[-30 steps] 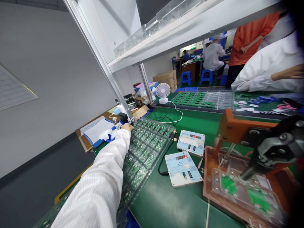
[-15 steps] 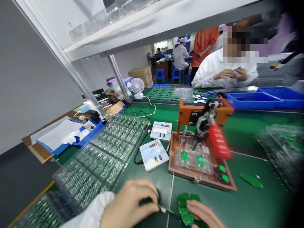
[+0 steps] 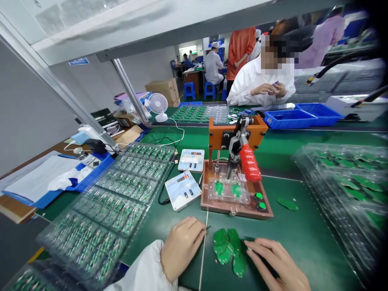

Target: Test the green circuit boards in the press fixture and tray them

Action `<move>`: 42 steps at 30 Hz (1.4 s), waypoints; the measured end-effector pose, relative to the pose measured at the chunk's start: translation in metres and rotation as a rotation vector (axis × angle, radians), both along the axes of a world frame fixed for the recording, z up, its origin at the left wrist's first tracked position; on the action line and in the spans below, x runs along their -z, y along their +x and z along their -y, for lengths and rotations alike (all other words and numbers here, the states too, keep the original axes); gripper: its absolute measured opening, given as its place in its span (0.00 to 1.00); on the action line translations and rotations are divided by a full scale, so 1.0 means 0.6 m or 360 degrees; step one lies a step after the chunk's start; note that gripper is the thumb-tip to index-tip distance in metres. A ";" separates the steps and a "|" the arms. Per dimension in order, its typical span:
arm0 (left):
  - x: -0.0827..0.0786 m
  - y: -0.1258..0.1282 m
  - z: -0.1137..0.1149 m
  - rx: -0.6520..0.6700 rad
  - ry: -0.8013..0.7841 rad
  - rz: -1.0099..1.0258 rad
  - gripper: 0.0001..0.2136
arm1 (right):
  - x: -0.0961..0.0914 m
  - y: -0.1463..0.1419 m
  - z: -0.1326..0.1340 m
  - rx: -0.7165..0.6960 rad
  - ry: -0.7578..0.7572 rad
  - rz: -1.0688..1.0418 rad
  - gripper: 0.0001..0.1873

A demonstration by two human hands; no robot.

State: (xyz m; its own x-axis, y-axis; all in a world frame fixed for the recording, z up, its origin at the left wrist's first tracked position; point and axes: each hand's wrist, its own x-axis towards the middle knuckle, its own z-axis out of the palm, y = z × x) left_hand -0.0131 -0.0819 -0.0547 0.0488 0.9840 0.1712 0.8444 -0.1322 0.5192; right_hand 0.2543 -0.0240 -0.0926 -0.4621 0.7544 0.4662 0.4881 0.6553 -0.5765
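Note:
My left hand point(image 3: 183, 247) is closed, thumb and fingers pinched together, left of a loose pile of small green circuit boards point(image 3: 223, 247). A thin dark tip pokes out of the pinch; most of what it holds is hidden. On the pile's right side is my right hand point(image 3: 274, 260), its fingers stretched out and apart, the tips close to the boards. A thin dark edge shows by those fingertips, but I cannot make out what it is. Behind the pile stands a test fixture point(image 3: 236, 212) with a red lever handle point(image 3: 251, 163); two green boards lie under its clear plate point(image 3: 226, 196).
Two digital counter boxes point(image 3: 183, 192) stand left of the fixture. A large clear tray of boards point(image 3: 124, 202) fills the left; stacked trays point(image 3: 327, 194) stand right. One loose board point(image 3: 287, 203) lies beside the fixture. Across the bench sits a co-worker point(image 3: 260, 87) near blue bins point(image 3: 287, 121).
The view has shifted, so the fixture appears further left. My right hand has moved off the top of the boards to their right side, and the boards now lie more spread out.

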 end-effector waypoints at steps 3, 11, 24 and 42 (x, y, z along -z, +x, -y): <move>0.014 0.011 -0.001 0.0126 0.0041 -0.0001 0.04 | 0.000 -0.007 0.003 -0.0061 0.0039 0.0168 0.13; -0.037 0.005 -0.008 0.0082 0.0093 0.0541 0.07 | -0.060 -0.018 -0.004 0.0017 -0.0071 0.0105 0.12; 0.022 0.004 -0.040 -0.0079 0.0848 0.0636 0.23 | -0.224 -0.152 -0.151 -0.0137 0.0752 -0.0635 0.28; 0.022 0.008 -0.038 0.0194 0.0805 0.0520 0.22 | -0.449 -0.218 -0.325 -0.0166 0.0343 -0.0884 0.15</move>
